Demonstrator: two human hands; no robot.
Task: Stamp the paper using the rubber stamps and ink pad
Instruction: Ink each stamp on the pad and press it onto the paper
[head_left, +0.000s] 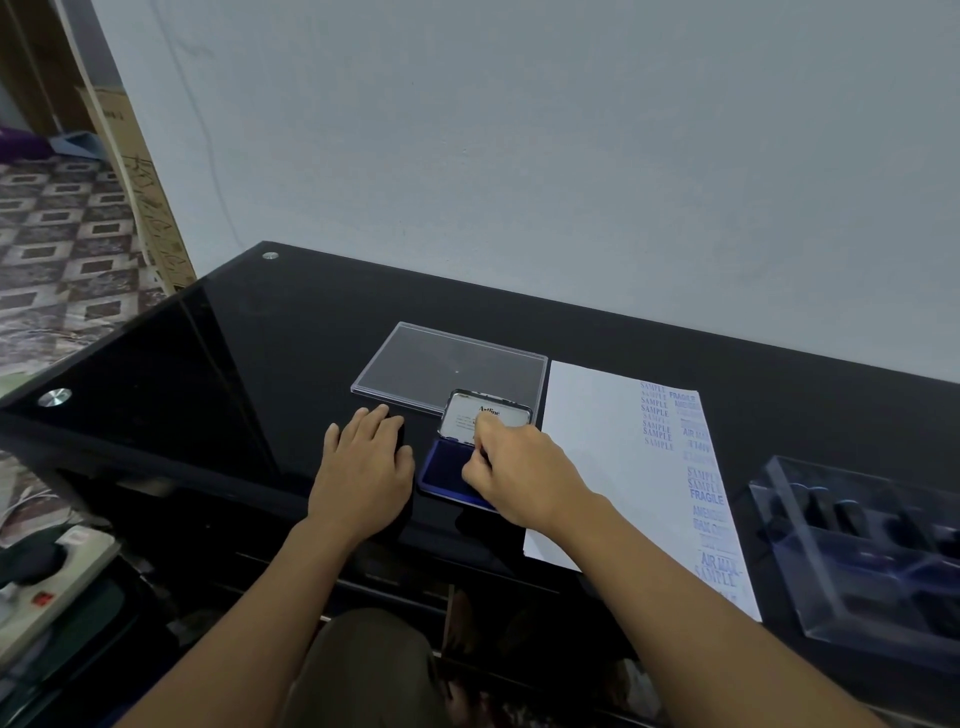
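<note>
right hand (519, 467): fingers pinch mostly hidden stamp (485, 453), pad (445, 462) beneath them
left hand (363, 467): fingers together, flat on table (234, 364)

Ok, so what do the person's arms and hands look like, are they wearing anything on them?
The left hand and right hand are bare: no gloves, rings, watch or bracelets show. The left forearm and right forearm are uncovered down to the picture's lower edge, so no sleeve is in view.

Open blue ink pad (444, 465), rubber stamp (487, 453) on it — stamped paper (592, 441) beside.
</note>
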